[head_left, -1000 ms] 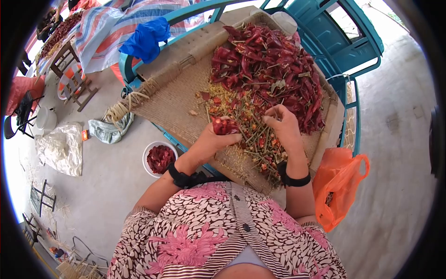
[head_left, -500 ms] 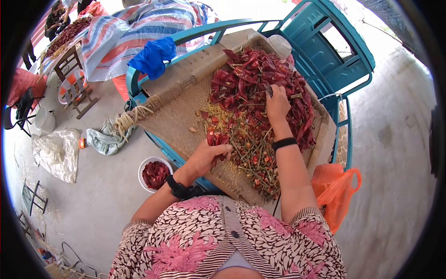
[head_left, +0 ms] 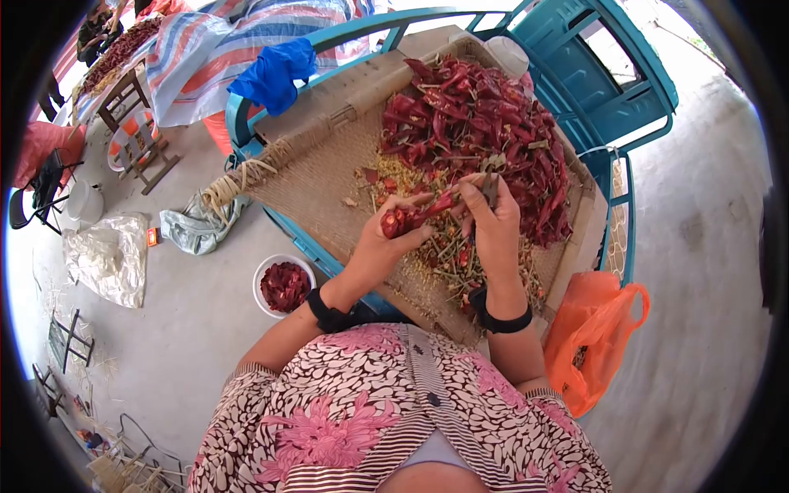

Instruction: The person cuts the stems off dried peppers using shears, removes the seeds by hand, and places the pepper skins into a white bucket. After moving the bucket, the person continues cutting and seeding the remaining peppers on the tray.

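My left hand [head_left: 376, 245] is closed around several dried red chili peppers [head_left: 401, 220], their cut ends showing at the thumb. One pepper stretches from it toward the fingers of my right hand [head_left: 491, 215]. That hand grips a small dark tool that looks like scissors [head_left: 491, 189], held at the pepper's stem end. Under both hands lie cut stems [head_left: 460, 267] and yellow seeds [head_left: 403, 182] on a woven mat [head_left: 320, 193]. A big heap of dried chilies [head_left: 468, 111] rises just beyond my right hand.
The mat lies on a blue-green cart [head_left: 575, 74]. Down to the left, a white bucket [head_left: 258, 294] holds cut red chili pieces. An orange plastic bag [head_left: 593, 349] hangs at the right, and a blue bag [head_left: 275, 76] on the rail. Behind are a wooden chair [head_left: 123, 103] and striped sheeting [head_left: 222, 57].
My right hand has come back from the heap toward me, meeting my left hand. A pepper now spans the two hands. The left hand has risen slightly.
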The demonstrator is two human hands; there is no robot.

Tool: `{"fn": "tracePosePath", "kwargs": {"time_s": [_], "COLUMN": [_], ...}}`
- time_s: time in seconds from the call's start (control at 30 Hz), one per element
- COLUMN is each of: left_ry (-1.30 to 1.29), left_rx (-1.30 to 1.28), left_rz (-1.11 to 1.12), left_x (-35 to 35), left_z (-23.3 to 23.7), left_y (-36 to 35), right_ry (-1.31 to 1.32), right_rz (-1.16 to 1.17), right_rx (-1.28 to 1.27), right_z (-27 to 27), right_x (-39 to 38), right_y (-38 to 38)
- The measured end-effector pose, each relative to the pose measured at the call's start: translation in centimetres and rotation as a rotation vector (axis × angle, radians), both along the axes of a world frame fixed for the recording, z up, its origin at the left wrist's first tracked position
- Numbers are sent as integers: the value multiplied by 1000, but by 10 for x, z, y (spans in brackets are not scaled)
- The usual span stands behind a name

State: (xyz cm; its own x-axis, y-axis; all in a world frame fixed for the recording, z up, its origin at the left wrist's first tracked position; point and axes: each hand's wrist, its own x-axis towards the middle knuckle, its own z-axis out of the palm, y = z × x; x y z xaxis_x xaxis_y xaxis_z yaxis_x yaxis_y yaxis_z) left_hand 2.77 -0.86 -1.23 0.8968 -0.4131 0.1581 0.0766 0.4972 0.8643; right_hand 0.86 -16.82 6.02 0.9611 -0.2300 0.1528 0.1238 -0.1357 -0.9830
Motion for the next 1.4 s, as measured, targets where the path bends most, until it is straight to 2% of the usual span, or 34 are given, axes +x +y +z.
{"fn": "tracePosePath", "kwargs": {"time_s": [0.07, 0.2, 0.3, 0.4, 0.5, 0.6, 0.7, 0.8, 0.93, 1.03, 1.13, 1.17, 1.37, 1.4], "left_ry": [102, 201, 195, 176, 138, 94, 44, 145, 278, 281, 182, 178, 143, 144], "left_rx": [36, -41, -27, -72, 42, 67, 103, 59, 76, 34, 47, 25, 92, 107], "left_rz": [-93, -124, -301, -283, -259, -92, -44, -93, -166, -263, -314, -339, -417, -427], "left_x": [-2, 1, 6, 4, 5, 2, 3, -1, 0, 1, 4, 6, 7, 7], "left_z": [5, -2, 6, 5, -3, -7, -19, -19, -20, -14, -8, -9, 1, 2], "left_y": [3, 0, 6, 2, 2, -4, -10, -9, -6, -1, 3, 5, 14, 15], "right_ry": [49, 92, 190, 242, 268, 143, -40, -306, -352, -31, 207, 213, 383, 428], "right_rz": [74, 71, 129, 138, 134, 52, -73, -102, -101, -126, -107, -78, -88, -32], "right_rx": [55, 95, 78, 78, 39, -184, -430, -954, -968, -238, 172, 337, 767, 849], "right_z": [-1, -3, -11, -12, -16, -24, -39, -35, -43, -46, -34, -35, -34, -36], "right_x": [-3, -7, -5, -10, -14, -20, -20, -25, -24, -27, -33, -32, -31, -29], "right_y": [6, 10, 6, 6, 6, 13, 19, 26, 26, 25, 25, 25, 22, 18]}}
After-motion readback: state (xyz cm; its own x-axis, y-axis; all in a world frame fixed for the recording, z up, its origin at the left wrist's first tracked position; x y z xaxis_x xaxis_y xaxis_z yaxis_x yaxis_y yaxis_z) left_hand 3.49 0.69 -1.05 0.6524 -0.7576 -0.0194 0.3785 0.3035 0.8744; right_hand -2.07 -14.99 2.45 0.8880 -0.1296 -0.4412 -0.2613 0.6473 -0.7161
